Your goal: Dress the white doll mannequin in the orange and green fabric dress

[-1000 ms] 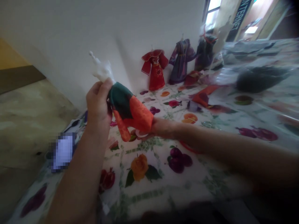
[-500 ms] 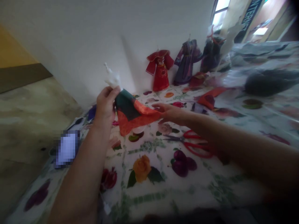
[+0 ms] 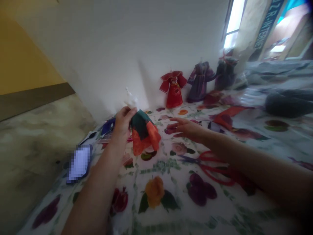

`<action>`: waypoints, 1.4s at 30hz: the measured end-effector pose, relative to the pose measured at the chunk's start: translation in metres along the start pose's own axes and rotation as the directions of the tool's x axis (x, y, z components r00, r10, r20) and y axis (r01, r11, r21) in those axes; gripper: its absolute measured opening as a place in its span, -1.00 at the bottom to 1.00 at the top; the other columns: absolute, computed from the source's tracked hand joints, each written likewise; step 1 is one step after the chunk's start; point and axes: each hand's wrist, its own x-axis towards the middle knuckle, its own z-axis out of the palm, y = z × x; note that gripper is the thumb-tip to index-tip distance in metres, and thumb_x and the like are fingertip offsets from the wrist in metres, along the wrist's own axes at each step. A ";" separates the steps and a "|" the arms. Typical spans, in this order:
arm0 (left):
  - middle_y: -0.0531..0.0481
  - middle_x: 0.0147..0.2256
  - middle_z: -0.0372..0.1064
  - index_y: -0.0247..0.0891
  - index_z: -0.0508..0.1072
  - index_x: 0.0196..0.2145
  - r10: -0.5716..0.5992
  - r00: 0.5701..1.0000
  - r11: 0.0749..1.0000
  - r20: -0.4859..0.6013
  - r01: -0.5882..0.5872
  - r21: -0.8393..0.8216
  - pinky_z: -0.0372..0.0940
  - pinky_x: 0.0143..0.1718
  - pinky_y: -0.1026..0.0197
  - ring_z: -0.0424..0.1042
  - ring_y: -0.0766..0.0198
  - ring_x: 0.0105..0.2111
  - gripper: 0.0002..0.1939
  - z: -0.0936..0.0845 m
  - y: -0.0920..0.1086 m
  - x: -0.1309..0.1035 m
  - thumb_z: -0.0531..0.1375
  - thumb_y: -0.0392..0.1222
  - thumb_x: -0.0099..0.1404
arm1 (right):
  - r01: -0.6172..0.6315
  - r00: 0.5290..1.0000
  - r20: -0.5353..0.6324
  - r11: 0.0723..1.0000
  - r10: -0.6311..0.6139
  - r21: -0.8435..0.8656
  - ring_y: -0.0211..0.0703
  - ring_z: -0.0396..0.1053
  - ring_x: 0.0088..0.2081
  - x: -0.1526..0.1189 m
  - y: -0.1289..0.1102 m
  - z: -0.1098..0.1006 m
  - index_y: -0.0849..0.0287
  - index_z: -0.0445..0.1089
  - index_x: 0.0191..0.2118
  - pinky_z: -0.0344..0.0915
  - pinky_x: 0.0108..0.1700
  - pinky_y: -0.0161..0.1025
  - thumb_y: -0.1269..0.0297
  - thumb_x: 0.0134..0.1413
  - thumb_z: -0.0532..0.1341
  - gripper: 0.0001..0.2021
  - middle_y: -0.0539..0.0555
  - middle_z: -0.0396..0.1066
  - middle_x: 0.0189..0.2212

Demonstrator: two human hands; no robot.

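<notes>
My left hand (image 3: 124, 120) is closed around a small white doll figure (image 3: 132, 99) at the waist. A dark green and orange cloth skirt (image 3: 146, 135) hangs from the figure over the tablecloth. My right hand (image 3: 187, 129) hovers to the right of the skirt, apart from it, with its fingers stretched out and nothing in them. Below the right forearm lies a pair of red-handled scissors (image 3: 207, 166), blades pointing left, its handles partly covered by the arm.
Two dressed figures, a red dress (image 3: 174, 89) and a purple robe (image 3: 201, 81), stand against the wall. Orange cloth (image 3: 226, 117) and a dark bundle (image 3: 288, 102) lie on the right. A blurred-out phone-like device (image 3: 79, 163) rests at the left edge of the flowered tablecloth (image 3: 127, 225).
My right hand has let go of the skirt's orange corner, and the cloth now hangs down. The left hand still grips the doll figure. The whole view has shifted slightly.
</notes>
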 end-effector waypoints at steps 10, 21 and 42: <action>0.06 -0.33 0.43 -0.23 0.46 -0.31 0.034 0.999 0.999 -0.040 -0.033 0.033 0.27 -0.34 0.29 0.41 0.33 -0.33 -0.55 0.007 0.004 -0.003 0.50 -0.05 -0.13 | -0.011 1.000 -0.007 1.000 0.011 0.007 -0.07 0.49 -0.08 -0.002 -0.001 0.004 0.09 0.19 0.19 0.44 -0.11 -0.15 0.44 -0.01 0.23 -0.41 0.21 0.38 0.09; 0.04 -0.34 0.45 -0.22 0.47 -0.31 0.049 0.998 0.997 0.045 -0.051 0.051 0.25 -0.34 0.25 0.41 0.32 -0.38 -0.61 0.014 0.000 -0.007 0.47 -0.04 -0.05 | 0.005 0.999 0.033 1.000 -0.005 0.009 -0.12 0.49 -0.13 -0.002 0.003 0.007 0.07 0.26 0.09 0.44 -0.15 -0.20 0.42 -0.06 0.26 -0.47 0.16 0.43 0.01; 0.10 -0.50 0.34 -0.24 0.50 -0.43 -0.091 0.992 0.993 0.086 0.084 0.083 0.15 -0.53 0.30 0.28 0.38 -0.55 -0.72 0.000 0.018 -0.007 0.47 -0.19 -0.11 | 0.009 0.999 0.032 1.000 -0.009 0.010 -0.01 0.45 -0.07 -0.004 -0.002 0.007 0.03 0.38 -0.05 0.43 -0.07 -0.08 0.41 -0.08 0.30 -0.60 0.13 0.46 -0.05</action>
